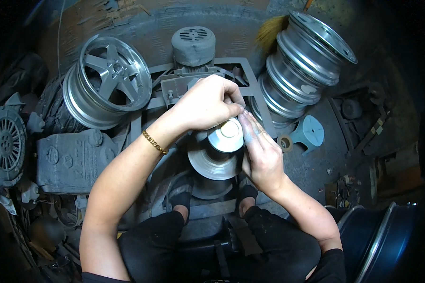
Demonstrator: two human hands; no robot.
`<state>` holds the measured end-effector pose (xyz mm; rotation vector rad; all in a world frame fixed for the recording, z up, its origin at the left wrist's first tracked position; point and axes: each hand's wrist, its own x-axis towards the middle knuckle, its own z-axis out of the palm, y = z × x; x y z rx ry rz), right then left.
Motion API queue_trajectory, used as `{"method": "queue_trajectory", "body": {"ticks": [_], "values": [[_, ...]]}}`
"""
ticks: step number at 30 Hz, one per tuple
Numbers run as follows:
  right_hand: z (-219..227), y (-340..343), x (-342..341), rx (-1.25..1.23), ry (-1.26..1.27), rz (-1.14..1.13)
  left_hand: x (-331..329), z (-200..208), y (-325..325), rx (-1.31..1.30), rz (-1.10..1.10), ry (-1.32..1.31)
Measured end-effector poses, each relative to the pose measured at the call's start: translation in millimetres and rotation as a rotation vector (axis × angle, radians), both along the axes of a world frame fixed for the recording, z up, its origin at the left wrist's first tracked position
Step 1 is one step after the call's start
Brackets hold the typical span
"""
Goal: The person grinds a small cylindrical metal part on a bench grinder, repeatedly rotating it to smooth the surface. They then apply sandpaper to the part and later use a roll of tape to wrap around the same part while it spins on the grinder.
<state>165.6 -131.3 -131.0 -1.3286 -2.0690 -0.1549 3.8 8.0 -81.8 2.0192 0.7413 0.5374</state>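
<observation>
Both arms reach forward between my knees, with a gold chain bracelet (154, 142) on the left wrist. My left hand (212, 101) is closed, thumb and forefinger pinched at the far right edge of a small, silvery round metal piece (220, 142) with a pale yellowish centre. My right hand (263, 158) lies along the right side of that piece, fingers pressed together, their tips meeting the left thumb. Whatever the fingertips hold is too small or hidden. Below sits a wider, shiny ringed metal disc (211, 166), with a darker round part under it.
A motor (193, 49) stands on a metal frame (262, 101) ahead. A five-spoke wheel rim (111, 78) is at left, beside a dusty grey casing (75, 162). Stacked rims (297, 70) stand at right, near a blue stool (309, 132) and tape roll (284, 143). Dark rims (378, 240) lie nearer.
</observation>
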Motion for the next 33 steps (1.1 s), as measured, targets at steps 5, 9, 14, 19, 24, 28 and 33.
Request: {"method": "queue_trajectory", "body": {"ticks": [5, 9, 14, 19, 24, 28, 33], "values": [[-0.7, 0.3, 0.3, 0.003, 0.008, -0.002, 0.5, 1.5, -0.6, 0.003, 0.009, 0.006], [-1.7, 1.0, 0.7, 0.015, 0.01, 0.001, 0.3, -0.4, -0.2, 0.015, -0.003, -0.014], [-2.6, 1.7, 0.3, 0.021, 0.02, 0.003, -0.1, -1.3, 0.1, -0.01, 0.005, -0.009], [1.6, 3.1, -0.7, 0.03, 0.013, 0.005, -2.7, 2.3, -0.8, 0.02, -0.002, 0.004], [0.2, 3.2, -0.1, 0.03, 0.016, 0.006, -3.6, 1.5, 0.7, 0.025, -0.01, -0.003], [1.0, 3.8, -0.8, 0.033, 0.024, 0.01, -4.3, 1.4, 1.0, 0.018, -0.009, 0.0], [1.2, 4.0, -0.4, 0.032, 0.033, 0.014, -3.7, 1.8, 0.9, -0.001, -0.009, -0.01]]}}
